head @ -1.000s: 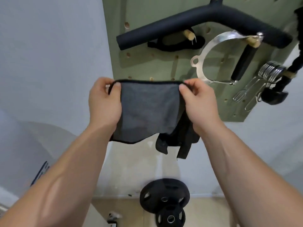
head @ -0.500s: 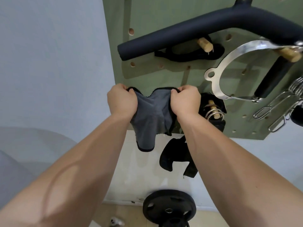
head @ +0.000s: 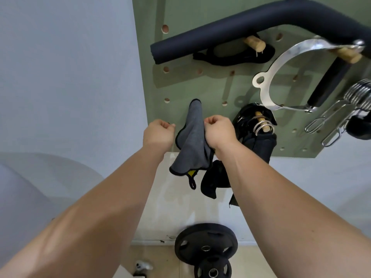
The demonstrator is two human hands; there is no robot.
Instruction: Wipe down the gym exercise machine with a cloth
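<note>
The grey cloth [head: 192, 141] hangs bunched before the green pegboard [head: 210, 85], pinched in the right hand [head: 217, 133]. The left hand [head: 158, 135] is curled closed just beside it, seemingly empty. Best to fold it flat into a pad before wiping.

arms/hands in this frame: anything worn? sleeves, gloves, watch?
Nothing worn that shows. Both forearms are bare right to the frame edge, with no sleeve in view. The left hand and right hand have no gloves, and no watch, band or ring is visible. No markings show either.
</note>
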